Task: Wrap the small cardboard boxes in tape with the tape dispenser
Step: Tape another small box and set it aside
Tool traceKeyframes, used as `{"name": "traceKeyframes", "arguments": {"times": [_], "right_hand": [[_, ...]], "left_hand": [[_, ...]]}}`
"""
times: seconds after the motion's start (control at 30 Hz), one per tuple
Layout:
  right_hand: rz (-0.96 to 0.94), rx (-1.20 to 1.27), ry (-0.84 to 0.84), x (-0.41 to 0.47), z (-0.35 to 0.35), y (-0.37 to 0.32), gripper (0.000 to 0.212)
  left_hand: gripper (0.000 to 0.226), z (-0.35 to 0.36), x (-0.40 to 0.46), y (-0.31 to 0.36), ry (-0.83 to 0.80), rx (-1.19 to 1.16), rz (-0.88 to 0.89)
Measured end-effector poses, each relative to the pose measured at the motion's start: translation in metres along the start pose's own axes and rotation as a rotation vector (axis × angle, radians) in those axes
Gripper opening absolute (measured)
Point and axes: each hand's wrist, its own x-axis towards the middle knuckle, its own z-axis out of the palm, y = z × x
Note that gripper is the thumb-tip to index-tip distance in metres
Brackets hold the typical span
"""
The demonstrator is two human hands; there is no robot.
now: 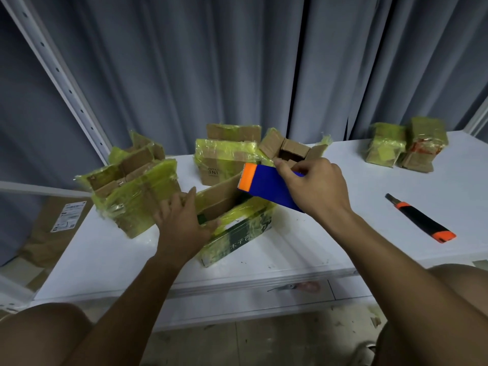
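Near the front edge of the white table (303, 249) sits the green-printed box (237, 231), its long axis running from the near left to the far right, one brown flap standing up along its far side. The left hand (182, 223) is pressed flat on the box's near-left end, fingers spread over the flap's base, closed on nothing. Just above the box's far-right end the right hand (314, 186) is clamped on the tape dispenser (266, 187), a blue body with its orange end pointing left toward the raised flap and its long axis tilting down to the right. The two hands are apart, with the flap between them.

Left of the box stands a larger open carton (137, 191) wrapped in yellowish tape; behind the box are two more taped cartons (224, 157), one with its flaps open. Well to the right of the box lies a black-and-orange utility knife (420, 219), its orange tip toward the front edge. Farther back on that side sits a pair of fully wrapped parcels (406, 143).
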Motion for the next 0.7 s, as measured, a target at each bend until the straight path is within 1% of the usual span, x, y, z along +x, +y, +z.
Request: {"name": "traceKeyframes", "arguments": {"times": [0.07, 0.17, 0.2, 0.37, 0.47, 0.53, 0.7], "right_hand": [[0.008, 0.01, 0.015, 0.001, -0.001, 0.0, 0.055], [0.027, 0.023, 0.029, 0.002, -0.003, 0.002, 0.054], [0.029, 0.024, 0.029, 0.002, -0.004, 0.002, 0.053], [0.029, 0.021, -0.003, 0.003, -0.004, 0.006, 0.054], [0.03, 0.011, -0.054, 0.005, -0.002, 0.01, 0.059], [0.018, -0.006, -0.092, 0.006, -0.001, 0.011, 0.062], [-0.005, -0.047, -0.173, 0.008, -0.001, 0.008, 0.062]], "left_hand": [[0.072, 0.004, -0.003, -0.003, 0.066, -0.005, 0.053], [0.036, 0.011, -0.009, -0.004, 0.137, -0.048, 0.164], [0.032, 0.014, -0.012, -0.004, 0.156, -0.044, 0.197], [0.046, 0.019, -0.022, -0.001, 0.156, -0.002, 0.272], [0.059, 0.018, -0.024, -0.001, 0.076, -0.075, 0.301], [0.067, 0.02, -0.023, -0.004, 0.006, -0.106, 0.349], [0.072, 0.022, -0.017, -0.011, -0.096, -0.061, 0.436]]}}
